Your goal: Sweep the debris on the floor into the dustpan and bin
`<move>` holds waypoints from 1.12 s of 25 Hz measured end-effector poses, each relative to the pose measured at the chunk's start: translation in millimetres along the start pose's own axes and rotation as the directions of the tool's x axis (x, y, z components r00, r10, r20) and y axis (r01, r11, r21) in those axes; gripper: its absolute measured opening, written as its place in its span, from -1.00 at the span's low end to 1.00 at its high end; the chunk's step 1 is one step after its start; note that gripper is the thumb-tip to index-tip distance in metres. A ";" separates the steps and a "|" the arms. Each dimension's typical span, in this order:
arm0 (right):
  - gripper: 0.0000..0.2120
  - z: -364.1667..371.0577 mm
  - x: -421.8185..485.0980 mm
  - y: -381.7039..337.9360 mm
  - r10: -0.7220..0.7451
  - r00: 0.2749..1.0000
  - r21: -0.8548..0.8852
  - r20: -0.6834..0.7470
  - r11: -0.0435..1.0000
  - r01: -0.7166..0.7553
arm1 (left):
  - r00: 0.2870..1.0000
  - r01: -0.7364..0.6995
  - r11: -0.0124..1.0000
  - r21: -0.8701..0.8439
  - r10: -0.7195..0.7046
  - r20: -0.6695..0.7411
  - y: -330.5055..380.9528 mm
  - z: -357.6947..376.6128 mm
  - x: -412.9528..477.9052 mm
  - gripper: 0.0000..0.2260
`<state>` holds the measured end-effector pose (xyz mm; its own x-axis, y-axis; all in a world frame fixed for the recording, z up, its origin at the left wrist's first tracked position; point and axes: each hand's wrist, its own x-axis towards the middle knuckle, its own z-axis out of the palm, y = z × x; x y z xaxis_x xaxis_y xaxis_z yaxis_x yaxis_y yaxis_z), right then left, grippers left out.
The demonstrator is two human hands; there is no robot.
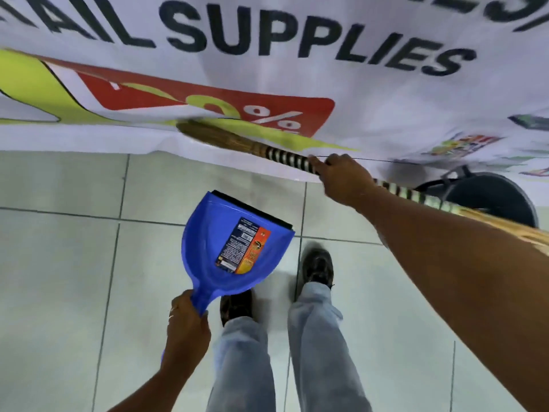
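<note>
My left hand (185, 325) grips the handle of a blue plastic dustpan (234, 245), held above the tiled floor with its black rubber lip pointing away from me and a printed label inside. My right hand (341, 179) is shut on the black-and-white banded handle of a straw broom (225, 136). The broom's bristle end reaches out to the left over a printed banner. A dark round bin (490, 197) stands at the right, partly behind my right forearm and the broom. I cannot make out any debris on the floor.
A large white banner (371, 93) with black lettering and a red and yellow-green discount graphic covers the floor across the far half of the view. Pale floor tiles (65, 263) lie nearer me. My two feet in dark shoes (316, 266) stand just behind the dustpan.
</note>
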<state>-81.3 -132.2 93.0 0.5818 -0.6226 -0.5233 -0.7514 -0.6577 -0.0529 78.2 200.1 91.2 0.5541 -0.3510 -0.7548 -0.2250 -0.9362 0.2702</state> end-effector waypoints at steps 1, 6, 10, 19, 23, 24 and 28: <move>-0.43 10.7 28.8 -11.1 -0.064 0.998 -0.001 0.014 0.998 0.064 | 1.000 0.012 1.000 -0.005 -0.012 -0.012 3.5 11.8 10.0 -0.77; -0.49 93.8 149.9 -56.9 -0.208 0.976 -0.058 0.068 0.976 0.212 | 0.997 0.015 0.992 -0.127 -0.024 -0.070 44.5 97.0 92.5 -0.73; -0.59 160.3 212.8 -57.0 -0.119 0.990 -0.035 0.078 0.992 0.122 | 0.997 0.043 0.978 -0.206 -0.056 -0.058 48.2 146.2 149.2 -0.74; -0.57 190.0 156.9 -35.7 0.160 0.987 0.452 0.000 0.881 -0.143 | 0.999 0.045 0.993 -0.107 -0.043 0.015 55.4 170.7 129.3 -0.67; -0.57 194.6 54.6 5.6 0.311 0.950 0.480 0.024 0.830 -0.284 | 0.999 -0.018 0.996 -0.084 0.022 0.047 102.0 200.4 109.1 -0.71; -0.62 194.6 36.4 15.7 0.368 0.930 0.495 0.018 0.804 -0.328 | 0.998 -0.021 0.997 -0.075 0.026 0.065 112.9 209.9 110.9 -0.72; -0.47 201.9 -6.8 40.8 0.429 0.901 0.491 -0.063 0.799 -0.346 | 0.996 0.001 0.996 -0.085 0.006 0.087 149.7 226.8 130.6 -0.71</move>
<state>-178.7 -69.2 -77.3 0.2219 -0.8699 -0.4405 -0.9548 -0.1022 -0.2793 -64.9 18.6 -102.5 0.4812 -0.3537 -0.8021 -0.1556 -0.9349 0.3189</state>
